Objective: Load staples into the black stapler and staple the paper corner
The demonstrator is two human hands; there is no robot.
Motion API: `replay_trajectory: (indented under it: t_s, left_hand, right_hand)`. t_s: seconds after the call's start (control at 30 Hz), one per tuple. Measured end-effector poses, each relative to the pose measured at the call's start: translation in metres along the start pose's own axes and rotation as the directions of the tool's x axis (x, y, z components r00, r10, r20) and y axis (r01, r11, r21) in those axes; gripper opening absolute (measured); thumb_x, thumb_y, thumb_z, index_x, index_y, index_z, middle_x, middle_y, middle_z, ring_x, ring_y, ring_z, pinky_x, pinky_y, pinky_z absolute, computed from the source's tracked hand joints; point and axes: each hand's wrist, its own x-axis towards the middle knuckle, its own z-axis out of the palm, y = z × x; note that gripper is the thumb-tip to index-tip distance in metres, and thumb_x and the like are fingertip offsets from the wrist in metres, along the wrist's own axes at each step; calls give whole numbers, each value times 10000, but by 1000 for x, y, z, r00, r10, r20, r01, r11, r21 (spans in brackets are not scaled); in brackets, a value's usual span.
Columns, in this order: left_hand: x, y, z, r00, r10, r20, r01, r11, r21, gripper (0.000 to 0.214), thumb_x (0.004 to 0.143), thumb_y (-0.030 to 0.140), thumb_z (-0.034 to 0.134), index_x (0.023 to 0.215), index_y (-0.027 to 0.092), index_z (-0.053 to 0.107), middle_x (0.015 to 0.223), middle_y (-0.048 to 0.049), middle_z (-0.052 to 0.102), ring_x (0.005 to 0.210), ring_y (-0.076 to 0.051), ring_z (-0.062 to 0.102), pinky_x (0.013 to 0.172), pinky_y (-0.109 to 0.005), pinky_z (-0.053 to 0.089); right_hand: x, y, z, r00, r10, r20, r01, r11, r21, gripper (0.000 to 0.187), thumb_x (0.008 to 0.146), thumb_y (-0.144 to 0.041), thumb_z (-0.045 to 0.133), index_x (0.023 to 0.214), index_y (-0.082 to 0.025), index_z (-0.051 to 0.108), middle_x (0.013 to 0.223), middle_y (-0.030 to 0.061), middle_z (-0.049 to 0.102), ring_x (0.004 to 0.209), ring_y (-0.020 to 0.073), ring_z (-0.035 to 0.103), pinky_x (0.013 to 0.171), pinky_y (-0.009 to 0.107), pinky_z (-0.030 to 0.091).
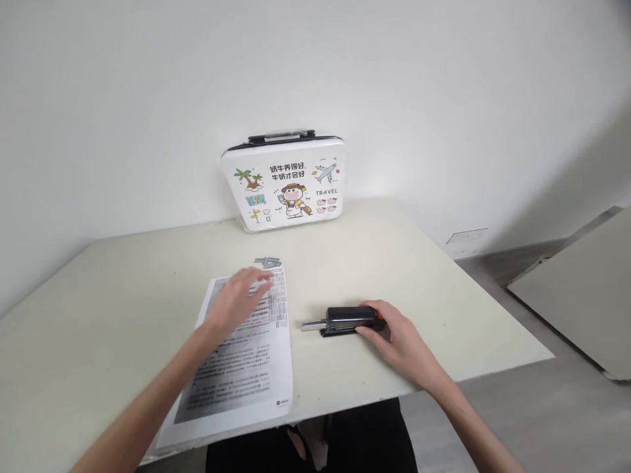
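A printed sheet of paper point(241, 358) lies on the pale table point(123, 328), its near end hanging past the front edge. My left hand point(236, 299) rests flat on the sheet's upper part, fingers stretched out toward a small grey strip of staples point(267, 263) just beyond the paper. To the right lies a black stapler point(345, 320) with its metal magazine sticking out to the left. My right hand point(394, 335) is closed on the stapler's right end.
A white cartoon-printed carry case point(286, 180) with a black handle leans against the wall at the back of the table. On the floor at the right lies a flat beige board point(586, 289). The table's right edge runs diagonally.
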Motion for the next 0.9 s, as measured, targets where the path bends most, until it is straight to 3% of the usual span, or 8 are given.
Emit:
replay_trajectory:
  t_s: [0.13,0.2,0.33,0.43,0.6,0.73,0.9]
  left_hand:
    - [52,-58,5,990,-136,-34,140,972,187,391,992,340,508,1299,185,694,1247,-142,689,1194,-330,621,1079,-500,479]
    - [67,-77,10,992,-129,9,125,970,207,401,980,359,507,1286,201,712,1273,-141,672,1207,-333,604,1103,-503,462]
    - [74,-91,15,996,-83,23,78,980,181,341,979,399,499,1114,203,743,1214,-136,690,1192,-334,611,1107,-492,456]
    - [67,-88,12,991,-133,-23,135,978,160,316,984,406,483,1049,194,707,1154,-144,718,1162,-351,632,1058,-514,482]
    - [40,-56,-3,965,-240,-101,224,964,-144,327,1006,463,512,1153,204,645,1114,-96,764,1037,-261,708,970,-399,541]
    - [14,2,-8,987,-163,18,161,945,-283,381,1061,502,436,1224,229,646,943,-29,749,867,-201,702,834,-328,552]
    - [-8,62,0,977,-69,202,147,903,-403,409,1089,458,368,1018,228,699,813,-1,698,701,-164,630,699,-299,535]
  right_hand:
    - [0,-3,-1,1000,13,-11,-13,1000,1,283,1029,-431,590,1284,-310,588,1244,64,714,1129,272,692,942,437,591]
    - [1,-5,-2,999,32,5,-32,999,6,273,1032,-433,586,1275,-309,588,1223,60,716,1110,266,692,920,428,596]
    - [1,-6,-3,999,44,21,-44,999,4,284,1033,-436,589,1289,-313,584,1234,56,711,1120,260,685,933,424,589]
    - [0,-3,-2,999,48,15,-48,999,-4,297,1029,-442,597,1296,-312,583,1253,58,707,1143,264,679,961,433,577]
    - [-1,-1,-2,998,58,17,-58,998,-14,314,1025,-458,604,1298,-304,590,1258,63,708,1138,266,680,961,432,574]
    - [-1,-4,-2,998,69,12,-68,997,-29,336,1020,-484,609,1300,-299,602,1270,74,710,1149,276,680,972,440,573]
    - [-2,-6,-4,997,81,20,-81,997,3,347,1019,-491,608,1296,-282,607,1282,105,708,1165,303,672,986,474,572]
